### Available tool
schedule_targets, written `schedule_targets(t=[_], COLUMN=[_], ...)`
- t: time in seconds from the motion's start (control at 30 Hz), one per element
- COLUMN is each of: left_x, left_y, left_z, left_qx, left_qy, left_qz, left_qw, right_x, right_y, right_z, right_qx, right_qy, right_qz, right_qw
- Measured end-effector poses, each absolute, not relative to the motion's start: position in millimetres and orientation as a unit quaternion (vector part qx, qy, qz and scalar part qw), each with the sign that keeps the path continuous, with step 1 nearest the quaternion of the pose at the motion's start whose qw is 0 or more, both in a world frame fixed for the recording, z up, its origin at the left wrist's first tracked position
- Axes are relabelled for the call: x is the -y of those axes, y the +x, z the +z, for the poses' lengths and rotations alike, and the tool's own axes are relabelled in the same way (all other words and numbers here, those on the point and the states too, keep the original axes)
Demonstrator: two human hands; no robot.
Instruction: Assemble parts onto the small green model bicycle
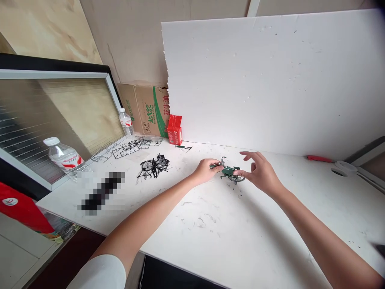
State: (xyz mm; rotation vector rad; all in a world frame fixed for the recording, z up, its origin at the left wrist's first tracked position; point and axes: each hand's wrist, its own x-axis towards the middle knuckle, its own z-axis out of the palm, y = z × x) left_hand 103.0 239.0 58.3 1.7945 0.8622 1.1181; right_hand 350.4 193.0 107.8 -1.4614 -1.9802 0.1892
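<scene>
A small green model bicycle (229,171) with a dark spoked wheel is held just above or on the white table, right of the middle. My left hand (207,170) pinches its front end, near the handlebar. At its rear side is my right hand (260,170), fingers apart, the thumb touching or very close to the green frame. Whether the wheel rests on the tabletop cannot be told. Tiny dark bits lie just below the model.
On the white table (192,224), black model parts (154,165) and flat part frames (132,147) lie left. Behind stand a red box (175,130), a carton (147,110) and a foam board (270,80). Bottles (67,160) stand left; a red tool (319,159) lies right.
</scene>
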Motion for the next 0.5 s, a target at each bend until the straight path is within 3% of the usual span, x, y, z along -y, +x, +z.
schedule_targets(t=[0.3,0.5], left_x=[-312.4,-348.5], left_y=[135.7,161.6], left_z=[48.1,39.9], left_qx=[-0.304,-0.279], left_qy=[0.702,0.729], left_qz=[0.453,0.423], left_qw=[0.458,0.461], right_x=[-211.5,-217.1], right_y=[389.0,396.9], right_z=[53.1,39.4], right_qx=[0.633,0.595], right_qy=[-0.649,-0.684], right_qz=[0.184,0.144], right_qw=[0.379,0.395])
